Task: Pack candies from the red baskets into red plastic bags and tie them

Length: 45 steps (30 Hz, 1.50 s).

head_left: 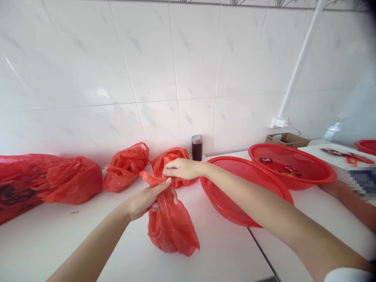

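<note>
A red plastic bag (174,231), bulging at the bottom, rests on the white table in front of me. My left hand (149,199) is wrapped round its gathered neck, thumb on top. Over the bag's twisted top end, my right hand (180,168) has its fingers pinched together on the red plastic; the fingertips are slightly blurred. What the bag contains is hidden. Just behind my hands lies another crumpled red bag (188,183), partly covered by the right hand and forearm.
More red bags (126,166) lie along the tiled wall, with a large one (73,180) at left. A dark cup (197,149) stands by the wall. Right are red baskets (223,209), the farther basket (326,176) holding small packets. A cardboard box (286,139) and a person's arm (346,199) are beyond.
</note>
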Motion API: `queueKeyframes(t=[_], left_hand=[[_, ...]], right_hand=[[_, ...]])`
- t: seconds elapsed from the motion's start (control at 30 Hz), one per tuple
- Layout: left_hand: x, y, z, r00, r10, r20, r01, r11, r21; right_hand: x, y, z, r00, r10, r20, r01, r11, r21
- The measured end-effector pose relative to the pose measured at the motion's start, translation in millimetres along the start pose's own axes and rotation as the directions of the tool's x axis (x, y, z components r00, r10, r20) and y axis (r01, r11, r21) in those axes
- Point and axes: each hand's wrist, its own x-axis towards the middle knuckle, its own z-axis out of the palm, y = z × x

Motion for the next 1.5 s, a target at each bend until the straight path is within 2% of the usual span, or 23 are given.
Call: queueKeyframes(t=[0.03,0.07,0.13,0.17,0.27,0.3,0.4,0.5,0.57,0.63,0.7,0.77,0.8,0.87,0.97,1.03,1.1,1.2,1.27,1.33,1.4,1.47,1.5], left_hand=[[0,-2,-2,1.000,0.001,0.017,0.000,1.000,-0.030],[1,-4,-4,1.000,0.011,0.022,-0.010,0.998,-0.060],[1,-7,-8,0.998,0.058,-0.011,-0.059,0.993,-0.101],[0,-8,-9,0.995,0.092,-0.038,-0.096,0.990,-0.107],[-5,-6,-12,0.982,0.177,-0.067,-0.178,0.984,-0.017],[-8,-5,-12,0.979,0.194,-0.058,-0.192,0.981,0.038],[-13,-2,-12,0.974,0.226,-0.031,-0.214,0.951,0.225],[-11,-9,-9,0.946,0.314,-0.085,-0.248,0.864,0.438],[-6,-19,-8,0.888,0.412,-0.206,-0.223,0.775,0.592],[-1,-32,-7,0.787,0.528,-0.319,-0.190,0.700,0.689],[1,-43,-5,0.689,0.626,-0.366,-0.205,0.652,0.730],[1,-52,-3,0.622,0.683,-0.383,-0.228,0.626,0.745],[0,-55,-2,0.609,0.686,-0.398,-0.226,0.631,0.742],[-4,-62,3,0.634,0.645,-0.426,-0.212,0.675,0.706],[-15,-79,10,0.720,0.484,-0.498,-0.168,0.817,0.551],[-26,-99,12,0.718,0.342,-0.606,-0.089,0.909,0.408],[-40,-127,12,0.648,0.218,-0.730,-0.016,0.962,0.273],[-55,-169,11,0.566,0.107,-0.817,0.037,0.987,0.155],[-55,-187,15,0.515,0.093,-0.852,0.059,0.988,0.144],[-46,-192,21,0.430,0.148,-0.891,0.035,0.983,0.180],[-30,-189,27,0.353,0.234,-0.906,-0.019,0.970,0.243],[-13,-184,29,0.339,0.281,-0.898,-0.004,0.955,0.297],[-6,-182,28,0.356,0.280,-0.892,0.029,0.950,0.310]], right_hand=[[-8,3,-1,0.999,0.035,0.025,-0.035,0.999,0.014],[-17,4,0,0.998,0.059,-0.009,-0.058,0.998,0.037],[-41,-4,7,0.982,0.079,-0.171,-0.063,0.993,0.099],[-54,-11,13,0.976,0.074,-0.207,-0.047,0.990,0.130],[-82,-29,34,0.995,0.019,-0.098,0.000,0.982,0.187],[-85,-31,40,0.993,0.015,-0.116,0.010,0.979,0.206],[-69,-20,56,0.924,0.053,-0.379,0.066,0.954,0.293],[-35,6,75,0.901,0.096,-0.423,0.088,0.915,0.394],[-18,22,90,0.897,0.129,-0.422,0.089,0.884,0.460],[-10,30,103,0.905,0.150,-0.399,0.120,0.807,0.578],[-11,32,110,0.959,0.124,-0.254,0.104,0.681,0.725],[-15,29,111,0.987,0.088,-0.135,0.055,0.607,0.792],[-18,27,110,0.987,0.091,-0.136,0.054,0.607,0.793],[-21,23,109,0.952,0.137,-0.275,0.111,0.680,0.725],[-22,26,114,0.859,0.188,-0.476,0.148,0.799,0.583],[-21,38,121,0.819,0.279,-0.502,0.068,0.821,0.567],[-19,59,129,0.745,0.425,-0.514,-0.039,0.797,0.603],[-15,93,139,0.608,0.575,-0.548,-0.154,0.763,0.628],[-12,104,148,0.545,0.608,-0.578,-0.200,0.763,0.614],[-9,103,159,0.491,0.614,-0.618,-0.232,0.776,0.587],[-6,92,173,0.477,0.573,-0.666,-0.258,0.816,0.517],[-4,82,187,0.531,0.477,-0.700,-0.319,0.878,0.356],[-4,79,193,0.574,0.427,-0.699,-0.363,0.897,0.250]])
